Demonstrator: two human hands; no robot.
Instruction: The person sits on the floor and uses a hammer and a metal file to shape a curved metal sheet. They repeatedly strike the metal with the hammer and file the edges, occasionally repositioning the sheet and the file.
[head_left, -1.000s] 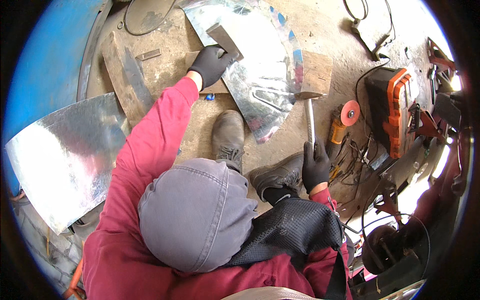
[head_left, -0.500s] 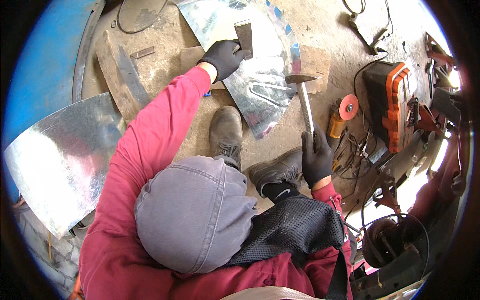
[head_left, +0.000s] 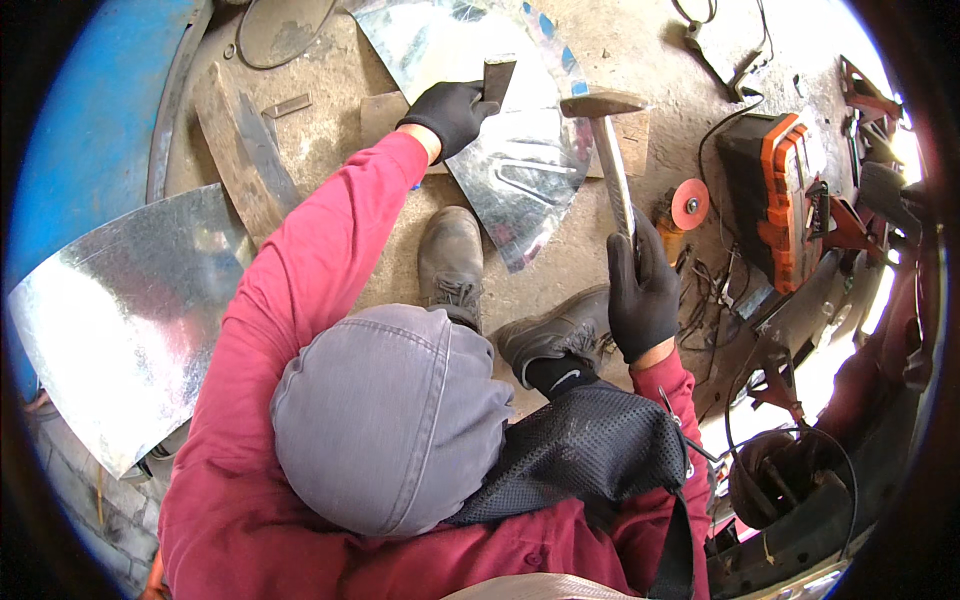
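Observation:
My gloved left hand [head_left: 448,118] is closed around a short, flat dark metal bar [head_left: 497,82], which stands above a shiny sheet metal piece [head_left: 518,215]. The sheet has a curved outer edge with blue patches and a raised looped pattern in its surface. In my gloved right hand [head_left: 643,298] is a hammer [head_left: 614,170], gripped by its handle with the head up. The hammer head is to the right of the bar, apart from it, and overlaps the sheet's curved edge in view. Wooden boards show from beneath the sheet.
A second curved metal sheet [head_left: 130,310] lies at the left, by a wooden plank [head_left: 235,150]. To the right are an angle grinder [head_left: 685,208] with a red disc, an orange and black toolbox [head_left: 775,200] and tangled cables. My boots [head_left: 450,260] are close to the sheet.
My right hand has raised the hammer, and its head looks larger and higher in view. The bar in my left hand has shifted slightly right and tilts differently.

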